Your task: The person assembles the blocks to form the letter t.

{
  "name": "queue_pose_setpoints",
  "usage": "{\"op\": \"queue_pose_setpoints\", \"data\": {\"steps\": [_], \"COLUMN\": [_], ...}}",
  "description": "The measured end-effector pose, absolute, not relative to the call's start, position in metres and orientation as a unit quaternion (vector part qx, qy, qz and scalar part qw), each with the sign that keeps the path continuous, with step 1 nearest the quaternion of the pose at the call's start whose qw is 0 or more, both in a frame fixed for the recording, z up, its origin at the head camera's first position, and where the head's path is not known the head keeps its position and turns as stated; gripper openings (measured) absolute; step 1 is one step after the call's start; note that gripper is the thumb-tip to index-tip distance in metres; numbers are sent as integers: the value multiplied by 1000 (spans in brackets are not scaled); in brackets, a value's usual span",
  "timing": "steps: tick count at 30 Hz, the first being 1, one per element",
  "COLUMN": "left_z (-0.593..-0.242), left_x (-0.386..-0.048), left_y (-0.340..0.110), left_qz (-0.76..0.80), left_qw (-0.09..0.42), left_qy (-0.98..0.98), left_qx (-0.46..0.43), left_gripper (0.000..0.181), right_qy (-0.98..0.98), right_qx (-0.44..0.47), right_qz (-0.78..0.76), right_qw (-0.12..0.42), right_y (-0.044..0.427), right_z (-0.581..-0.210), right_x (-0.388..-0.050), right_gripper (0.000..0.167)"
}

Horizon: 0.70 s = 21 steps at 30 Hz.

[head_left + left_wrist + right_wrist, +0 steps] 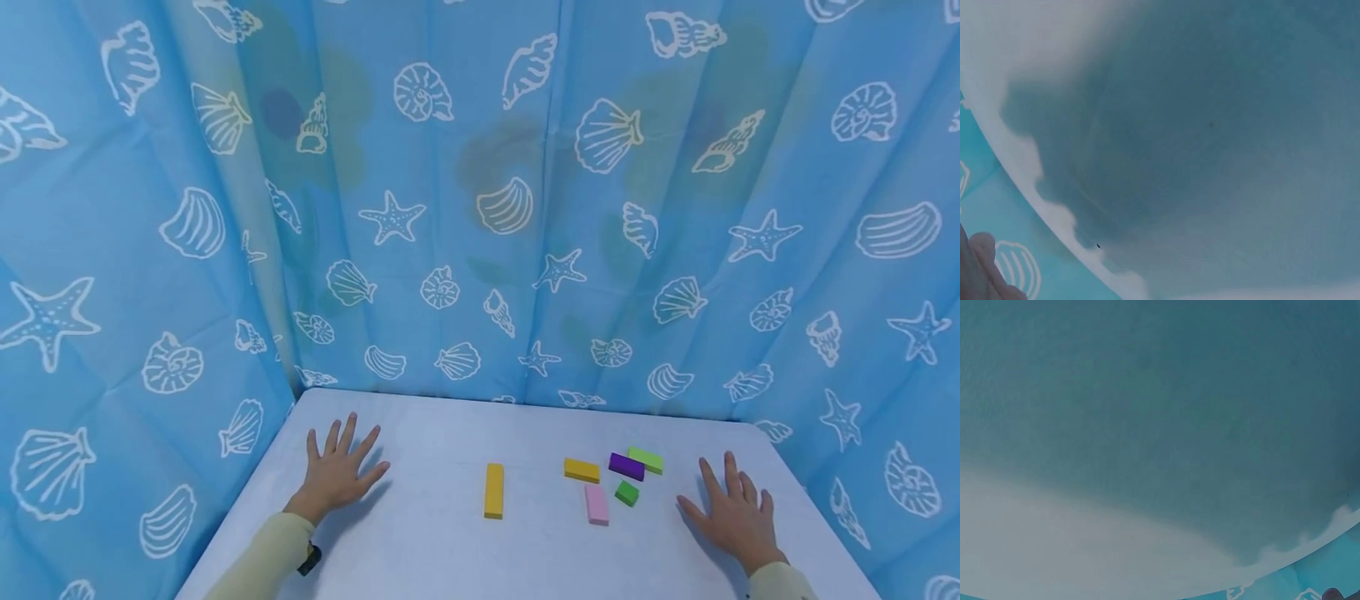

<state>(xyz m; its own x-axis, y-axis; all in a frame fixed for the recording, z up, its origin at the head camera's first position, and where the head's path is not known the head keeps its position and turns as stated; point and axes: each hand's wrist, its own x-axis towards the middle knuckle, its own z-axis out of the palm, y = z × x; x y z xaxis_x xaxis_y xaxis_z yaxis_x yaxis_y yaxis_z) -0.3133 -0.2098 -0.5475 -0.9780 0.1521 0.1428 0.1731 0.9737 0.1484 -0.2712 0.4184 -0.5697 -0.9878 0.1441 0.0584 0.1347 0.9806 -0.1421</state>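
Observation:
Fingers spread, my left hand (336, 473) is over the left side of the white table, holding nothing. On the right side my right hand (733, 515) is spread in the same way, also holding nothing. Between them lie a long yellow block (493, 491), a shorter yellow block (582, 470), a pink block (597, 505), a purple block (627, 467), a light green block (646, 459) and a small green block (627, 493). The green, purple and light green blocks are nearest my right hand. Both wrist views show mostly shadow on the table, with fingertips (984, 247) at the corner of the left one.
The white table (420, 550) has rounded far corners. A blue curtain (465, 250) with white shell and starfish prints hangs behind it and along both sides. A dark band-like object (309, 558) is on the left wrist.

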Motion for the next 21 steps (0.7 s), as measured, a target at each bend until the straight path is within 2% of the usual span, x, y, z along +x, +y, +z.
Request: {"op": "queue_pose_setpoints", "data": {"steps": [12, 21], "left_z": [-549, -554], "left_x": [-311, -304], "left_y": [-192, -162], "left_qz": [-92, -115], "left_qw": [72, 49], "left_qy": [-988, -985], "left_qx": [-101, -120], "left_gripper": [71, 69], "right_qy": [-995, -996], "right_qx": [-58, -57], "right_qz": [58, 59], "right_qw": [48, 31], "right_y": [414, 407], "right_z": [-571, -575], "right_x": [-275, -280], "right_gripper": [98, 100]}}
